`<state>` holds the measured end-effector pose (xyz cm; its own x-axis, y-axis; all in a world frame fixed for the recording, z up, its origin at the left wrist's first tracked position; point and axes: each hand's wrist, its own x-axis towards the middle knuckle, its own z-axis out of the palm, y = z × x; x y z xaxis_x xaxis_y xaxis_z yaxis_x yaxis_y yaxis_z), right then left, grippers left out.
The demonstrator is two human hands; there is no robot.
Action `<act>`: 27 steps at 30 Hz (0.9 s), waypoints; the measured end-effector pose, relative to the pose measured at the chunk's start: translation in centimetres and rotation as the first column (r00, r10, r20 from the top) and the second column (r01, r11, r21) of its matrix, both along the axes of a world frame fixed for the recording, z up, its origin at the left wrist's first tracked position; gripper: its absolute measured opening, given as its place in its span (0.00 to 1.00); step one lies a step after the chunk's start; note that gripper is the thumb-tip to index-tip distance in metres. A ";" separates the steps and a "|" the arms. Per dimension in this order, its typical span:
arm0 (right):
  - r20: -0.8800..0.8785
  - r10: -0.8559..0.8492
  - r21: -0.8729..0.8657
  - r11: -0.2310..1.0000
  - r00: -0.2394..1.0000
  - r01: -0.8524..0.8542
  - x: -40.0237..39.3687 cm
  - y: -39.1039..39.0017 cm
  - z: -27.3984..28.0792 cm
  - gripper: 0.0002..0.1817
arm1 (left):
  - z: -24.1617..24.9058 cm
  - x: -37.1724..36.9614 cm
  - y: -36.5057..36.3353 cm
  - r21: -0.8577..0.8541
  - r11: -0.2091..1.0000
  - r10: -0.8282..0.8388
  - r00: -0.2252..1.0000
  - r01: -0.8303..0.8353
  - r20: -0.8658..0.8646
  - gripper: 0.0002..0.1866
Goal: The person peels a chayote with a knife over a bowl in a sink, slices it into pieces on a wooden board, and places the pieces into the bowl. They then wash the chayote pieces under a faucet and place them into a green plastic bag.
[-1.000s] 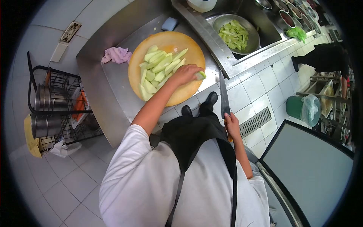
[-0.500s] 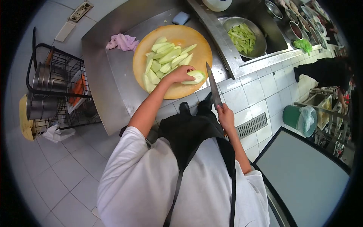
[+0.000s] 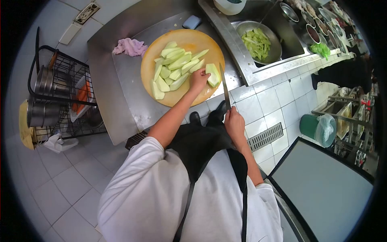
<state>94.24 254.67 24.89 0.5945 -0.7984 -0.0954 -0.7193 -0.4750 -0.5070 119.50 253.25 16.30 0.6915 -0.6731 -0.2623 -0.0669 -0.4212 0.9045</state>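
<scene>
A round yellowish cutting board lies on the steel counter, with several peeled, pale green gourd pieces cut into long wedges on it. At the board's right side, my left hand has its fingers closed at the left edge of a larger gourd chunk. My right hand is wrapped around the handle of a kitchen knife. The long blade points away from me, its tip over the board's right edge, close beside the chunk without visibly cutting it.
A pink cloth and a blue sponge lie on the counter. Cut green vegetables fill a metal bowl in the sink. A black wire rack with pots stands left. At right are a green bin and another person.
My left hand has shifted slightly right and turned the gourd chunk, so a long pale side now faces up. The knife has swung more upright and moved slightly left.
</scene>
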 end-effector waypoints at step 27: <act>-0.339 0.043 0.055 0.998 0.940 -0.026 7.6 0.3 1.8 0.06 | -0.7 -1.0 0.4 -0.040 0.999 0.021 0.999 -0.023 -0.042 0.18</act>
<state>101.86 255.01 26.64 0.5467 -0.7674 -0.3349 -0.8365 -0.4832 -0.2584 118.47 253.63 15.56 0.6954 -0.6683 -0.2640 -0.0201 -0.3853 0.9226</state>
